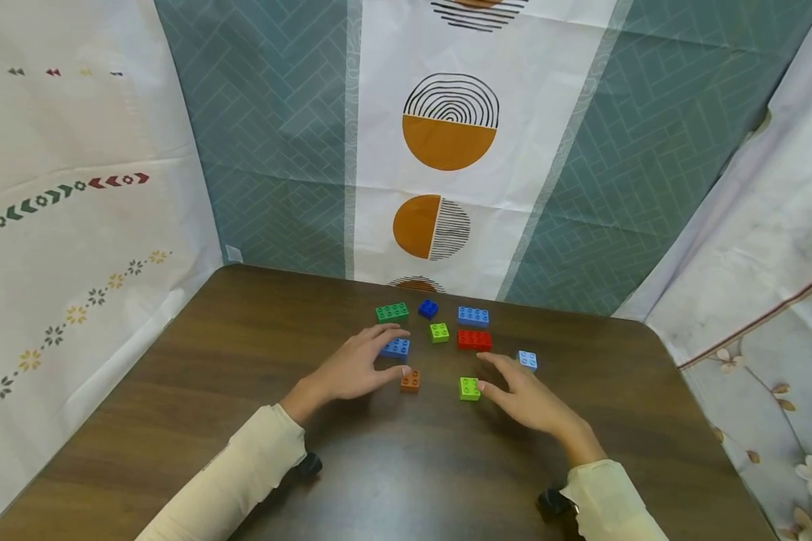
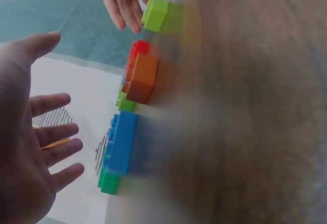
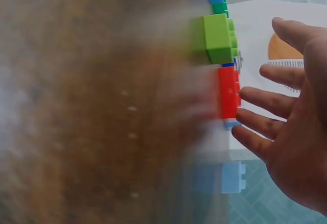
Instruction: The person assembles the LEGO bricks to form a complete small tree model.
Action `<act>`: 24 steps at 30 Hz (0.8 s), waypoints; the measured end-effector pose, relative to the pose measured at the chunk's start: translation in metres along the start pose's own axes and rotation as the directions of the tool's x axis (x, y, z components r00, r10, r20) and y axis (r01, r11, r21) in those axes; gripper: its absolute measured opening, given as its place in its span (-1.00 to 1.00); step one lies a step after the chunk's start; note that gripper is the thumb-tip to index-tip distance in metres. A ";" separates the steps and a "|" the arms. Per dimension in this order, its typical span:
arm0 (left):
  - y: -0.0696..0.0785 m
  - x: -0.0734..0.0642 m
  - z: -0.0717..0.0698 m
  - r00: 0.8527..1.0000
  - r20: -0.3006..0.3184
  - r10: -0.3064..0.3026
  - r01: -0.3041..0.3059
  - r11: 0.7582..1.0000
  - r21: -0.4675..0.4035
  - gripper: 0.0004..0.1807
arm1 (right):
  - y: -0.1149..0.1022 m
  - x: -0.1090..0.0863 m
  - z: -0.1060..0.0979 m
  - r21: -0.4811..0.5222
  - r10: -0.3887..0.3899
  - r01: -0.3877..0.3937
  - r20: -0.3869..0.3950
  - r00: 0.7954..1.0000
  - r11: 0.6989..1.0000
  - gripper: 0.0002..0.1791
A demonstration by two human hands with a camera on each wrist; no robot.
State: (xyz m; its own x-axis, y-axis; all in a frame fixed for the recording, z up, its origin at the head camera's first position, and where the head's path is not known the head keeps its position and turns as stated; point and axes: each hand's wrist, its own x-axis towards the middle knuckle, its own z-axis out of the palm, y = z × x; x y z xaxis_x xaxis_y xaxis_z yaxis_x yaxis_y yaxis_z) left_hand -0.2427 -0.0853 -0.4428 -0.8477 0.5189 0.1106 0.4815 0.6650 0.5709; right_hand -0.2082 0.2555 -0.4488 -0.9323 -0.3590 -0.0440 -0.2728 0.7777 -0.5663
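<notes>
Spread fingers mark my left hand (image 1: 359, 367), held above the table beside a blue brick (image 1: 397, 349) and an orange brick (image 1: 410, 382); in the left wrist view it stands apart from both. My right hand (image 1: 533, 396) hovers with fingers extended near a lime green brick (image 1: 470, 389), a red brick (image 1: 474, 340) and a small light blue brick (image 1: 528, 360). Nothing lies in either palm. Farther back sit a dark green brick (image 1: 392, 312), a small dark blue brick (image 1: 428, 309), another lime brick (image 1: 439, 333) and a longer blue brick (image 1: 473, 315).
The brown wooden table (image 1: 176, 391) carries all the bricks, studs upward. A patterned curtain (image 1: 277, 135) hangs behind its far edge, with white cloths (image 1: 74, 300) at the left and right. Dark wrist straps (image 1: 309, 466) show at both sleeves.
</notes>
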 end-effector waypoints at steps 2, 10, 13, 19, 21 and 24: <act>-0.001 -0.001 0.002 1.000 0.026 -0.004 0.004 1.000 -0.023 -0.22 | 0.002 0.000 0.002 0.017 0.003 -0.003 0.009 1.000 1.000 -0.27; -0.008 -0.002 0.014 0.995 0.060 0.076 -0.068 0.990 -0.126 -0.22 | 0.007 -0.001 0.007 0.085 0.005 -0.007 0.023 1.000 0.996 -0.36; -0.012 -0.003 0.017 0.995 0.066 0.078 -0.067 0.985 -0.158 -0.26 | 0.010 0.000 0.008 0.084 -0.009 0.008 0.017 1.000 0.996 -0.42; -0.016 0.000 0.023 0.995 0.052 0.086 -0.075 0.979 -0.188 -0.33 | 0.011 0.002 0.010 0.041 -0.067 0.067 -0.017 0.998 0.997 -0.51; -0.017 0.002 0.025 0.996 0.045 0.083 -0.073 0.979 -0.192 -0.37 | 0.011 0.003 0.011 0.022 -0.080 0.081 -0.028 0.996 0.996 -0.54; -0.018 0.004 0.028 0.997 0.035 0.069 -0.061 0.978 -0.198 -0.47 | 0.011 0.004 0.013 -0.004 -0.094 0.094 -0.037 0.995 0.996 -0.58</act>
State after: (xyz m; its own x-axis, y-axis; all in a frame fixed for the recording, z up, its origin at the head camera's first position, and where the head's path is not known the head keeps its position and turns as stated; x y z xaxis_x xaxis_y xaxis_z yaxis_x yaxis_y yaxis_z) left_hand -0.2487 -0.0802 -0.4751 -0.8040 0.5821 0.1216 0.4787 0.5123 0.7130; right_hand -0.2119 0.2557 -0.4653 -0.9108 -0.4110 0.0399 -0.3599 0.7427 -0.5647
